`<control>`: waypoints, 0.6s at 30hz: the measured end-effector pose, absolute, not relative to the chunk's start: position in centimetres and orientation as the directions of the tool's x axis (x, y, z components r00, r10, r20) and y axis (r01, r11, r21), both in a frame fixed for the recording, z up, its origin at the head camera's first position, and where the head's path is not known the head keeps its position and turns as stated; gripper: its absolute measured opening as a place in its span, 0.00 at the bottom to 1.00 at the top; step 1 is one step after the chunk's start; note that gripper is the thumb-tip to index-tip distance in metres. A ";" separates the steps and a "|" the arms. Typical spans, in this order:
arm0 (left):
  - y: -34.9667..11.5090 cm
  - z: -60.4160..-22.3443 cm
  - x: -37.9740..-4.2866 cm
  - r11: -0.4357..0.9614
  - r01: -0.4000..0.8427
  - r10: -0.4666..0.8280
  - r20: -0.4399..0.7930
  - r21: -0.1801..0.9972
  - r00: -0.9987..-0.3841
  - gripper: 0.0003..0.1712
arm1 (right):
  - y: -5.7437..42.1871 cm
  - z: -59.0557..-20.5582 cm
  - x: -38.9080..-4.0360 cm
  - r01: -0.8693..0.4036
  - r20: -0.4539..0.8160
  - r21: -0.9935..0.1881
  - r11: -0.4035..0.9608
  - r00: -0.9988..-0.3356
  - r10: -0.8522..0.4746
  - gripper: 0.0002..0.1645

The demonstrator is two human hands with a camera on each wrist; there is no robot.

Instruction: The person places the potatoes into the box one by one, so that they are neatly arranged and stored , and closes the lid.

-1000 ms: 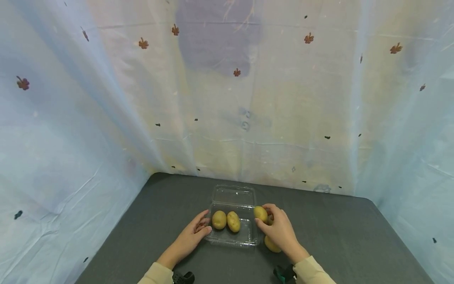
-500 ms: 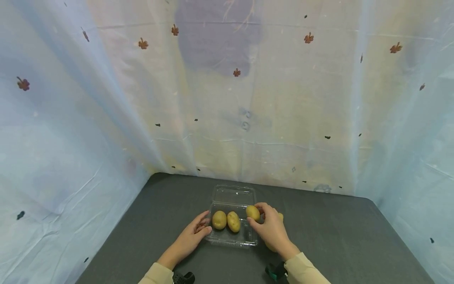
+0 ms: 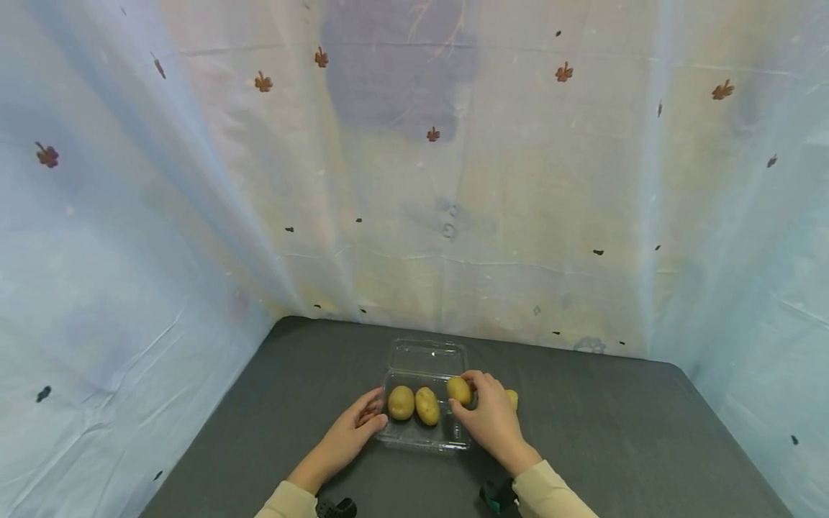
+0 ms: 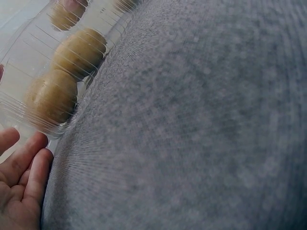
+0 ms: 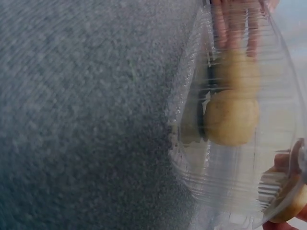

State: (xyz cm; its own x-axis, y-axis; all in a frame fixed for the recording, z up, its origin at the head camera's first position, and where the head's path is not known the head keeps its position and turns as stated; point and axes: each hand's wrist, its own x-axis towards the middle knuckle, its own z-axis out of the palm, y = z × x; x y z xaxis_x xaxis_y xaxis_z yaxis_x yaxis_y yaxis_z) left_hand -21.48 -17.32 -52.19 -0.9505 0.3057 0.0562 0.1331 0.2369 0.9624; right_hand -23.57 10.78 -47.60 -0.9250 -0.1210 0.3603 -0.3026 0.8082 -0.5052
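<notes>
A clear plastic clamshell container (image 3: 414, 437) stands on the dark table with its lid raised at the back. Two potatoes lie side by side in its left half: a rounder potato (image 3: 401, 403) and a longer potato (image 3: 427, 406). My left hand (image 3: 350, 430) rests against the container's left wall, fingertips right at its corner in the left wrist view. Over the right part of the container, my right hand (image 3: 490, 414) pinches a third potato (image 3: 458, 391) between thumb and fingers. In the right wrist view this held potato (image 5: 288, 203) shows partly behind the plastic wall.
Another potato (image 3: 512, 398) sits on the dark table (image 3: 602, 432), just right of the right hand and partly hidden by it. A pale patterned curtain (image 3: 518, 180) hangs around the table's back and sides.
The right hand has moved left with its potato, from the container's right edge to over its inside. It now covers the front potato beside the container. The left hand stays put.
</notes>
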 end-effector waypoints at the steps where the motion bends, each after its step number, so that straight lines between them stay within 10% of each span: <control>1: -17.3 -52.2 -21.5 0.242 0.135 0.303 0.057 0.961 -0.951 0.34 | 10.8 -47.6 -23.6 -0.304 0.363 -0.503 0.809 -0.924 -0.122 0.27; 18: -17.2 -52.4 -21.5 0.263 0.149 0.288 0.070 0.953 -0.955 0.34 | 10.7 -47.8 -23.7 -0.320 0.390 -0.462 0.827 -0.911 -0.135 0.28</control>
